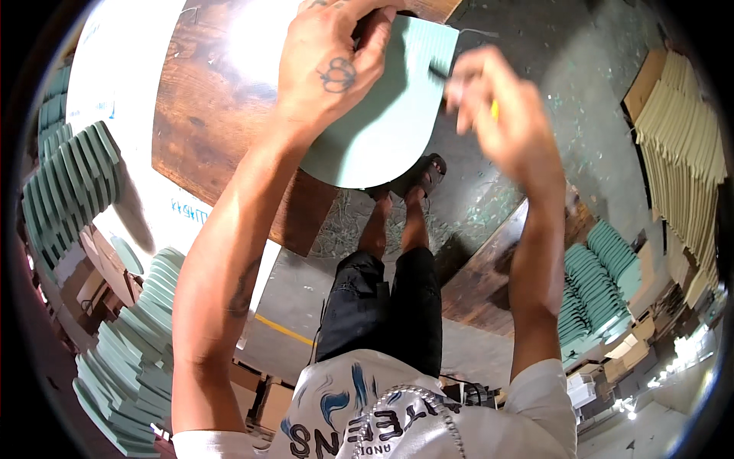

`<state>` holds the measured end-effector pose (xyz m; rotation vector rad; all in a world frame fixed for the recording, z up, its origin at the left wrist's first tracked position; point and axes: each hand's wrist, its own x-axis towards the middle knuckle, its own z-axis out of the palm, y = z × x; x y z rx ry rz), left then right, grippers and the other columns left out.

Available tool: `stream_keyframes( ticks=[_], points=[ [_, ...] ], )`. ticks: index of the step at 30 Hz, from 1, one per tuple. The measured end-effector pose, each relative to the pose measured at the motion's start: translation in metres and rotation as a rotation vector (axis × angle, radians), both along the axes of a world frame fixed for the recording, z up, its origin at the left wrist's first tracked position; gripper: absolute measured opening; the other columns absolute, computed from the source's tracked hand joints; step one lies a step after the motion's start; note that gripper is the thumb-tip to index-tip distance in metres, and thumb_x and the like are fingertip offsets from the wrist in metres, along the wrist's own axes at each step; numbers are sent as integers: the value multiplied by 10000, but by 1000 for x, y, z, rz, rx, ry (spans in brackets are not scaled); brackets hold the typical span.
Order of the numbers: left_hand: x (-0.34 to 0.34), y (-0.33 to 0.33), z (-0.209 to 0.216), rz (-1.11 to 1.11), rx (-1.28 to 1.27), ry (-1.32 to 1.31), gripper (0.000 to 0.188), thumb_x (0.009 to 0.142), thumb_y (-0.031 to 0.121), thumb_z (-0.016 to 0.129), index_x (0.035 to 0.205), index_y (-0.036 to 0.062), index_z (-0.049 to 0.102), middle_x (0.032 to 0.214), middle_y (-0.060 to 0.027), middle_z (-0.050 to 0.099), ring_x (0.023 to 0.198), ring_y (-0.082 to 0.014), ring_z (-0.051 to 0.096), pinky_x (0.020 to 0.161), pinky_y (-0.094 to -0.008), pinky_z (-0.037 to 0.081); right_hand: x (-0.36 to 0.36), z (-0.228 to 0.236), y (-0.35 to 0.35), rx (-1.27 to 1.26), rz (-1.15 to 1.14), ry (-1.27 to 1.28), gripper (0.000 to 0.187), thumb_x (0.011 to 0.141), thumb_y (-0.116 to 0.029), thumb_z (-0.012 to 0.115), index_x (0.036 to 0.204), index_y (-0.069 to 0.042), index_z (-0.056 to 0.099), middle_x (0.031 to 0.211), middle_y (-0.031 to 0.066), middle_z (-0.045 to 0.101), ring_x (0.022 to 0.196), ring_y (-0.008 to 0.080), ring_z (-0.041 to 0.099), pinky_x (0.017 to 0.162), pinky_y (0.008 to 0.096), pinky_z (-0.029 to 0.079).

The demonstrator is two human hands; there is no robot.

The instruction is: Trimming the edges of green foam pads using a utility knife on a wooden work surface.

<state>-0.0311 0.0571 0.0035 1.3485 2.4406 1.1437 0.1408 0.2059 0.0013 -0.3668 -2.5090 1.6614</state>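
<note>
A mint-green panel (405,115) with a rounded near end lies across the edge of a brown wooden board, its curved end jutting out over the floor. My left hand (332,65) is closed on the panel near its upper part; some of its fingers are cut off by the top of the picture. To the right of the panel, close to its right edge, my right hand (501,107) is closed around a small hand tool (438,70). A dark tip of this tool points at the panel's edge, and a bit of yellow shows between my fingers. Motion blur hides the tool's exact kind.
Brown wooden boards (206,99) lie under and beside the panel. Mint-green panels are stacked at the left (73,187), the lower left (130,356) and the right (600,268). A stack of cream panels (677,161) stands far right. Green scraps litter the grey floor (581,99).
</note>
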Motion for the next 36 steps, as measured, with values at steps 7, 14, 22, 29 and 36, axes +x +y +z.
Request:
stream_keyframes(
  ticks=[7, 14, 22, 29, 36],
  points=[
    [0, 2, 1, 8, -40, 37, 228, 830, -16, 604, 1044, -4, 682, 961, -138, 654, 859, -273, 644, 767, -360, 508, -39, -8, 26, 49, -464, 234, 117, 1004, -40, 565, 1116, -7, 573, 789, 137, 702, 642, 196, 679, 593, 313, 524],
    [6, 7, 6, 54, -69, 66, 220, 835, -27, 604, 1035, 8, 690, 953, -122, 653, 830, -255, 630, 747, -338, 495, -20, -52, -19, 312, -443, 605, 124, 939, -31, 674, 1030, -57, 754, 901, 96, 751, 729, 181, 730, 609, 320, 570],
    [2, 3, 5, 2, -58, 155, 172, 875, 31, 612, 1022, 24, 700, 942, -114, 662, 800, -245, 635, 720, -336, 500, 68, -42, -143, 261, -198, 469, 256, 877, -63, 744, 1131, -86, 766, 1000, 68, 689, 846, 216, 676, 741, 360, 580],
    [1, 2, -1, 29, -28, 109, 170, 900, 72, 619, 1032, 24, 714, 950, -133, 680, 802, -262, 666, 716, -343, 515, 51, -42, -135, 77, -654, 479, 303, 882, 66, 728, 1176, -10, 737, 1046, 123, 700, 841, 237, 700, 718, 337, 582],
    [3, 6, -3, 70, -36, 85, 167, 912, 76, 614, 1037, 32, 715, 963, -137, 688, 823, -272, 672, 744, -351, 521, 45, -44, -178, 118, -753, 451, 344, 837, 57, 791, 1164, -45, 766, 1095, 90, 668, 885, 196, 626, 670, 304, 525]
  ],
)
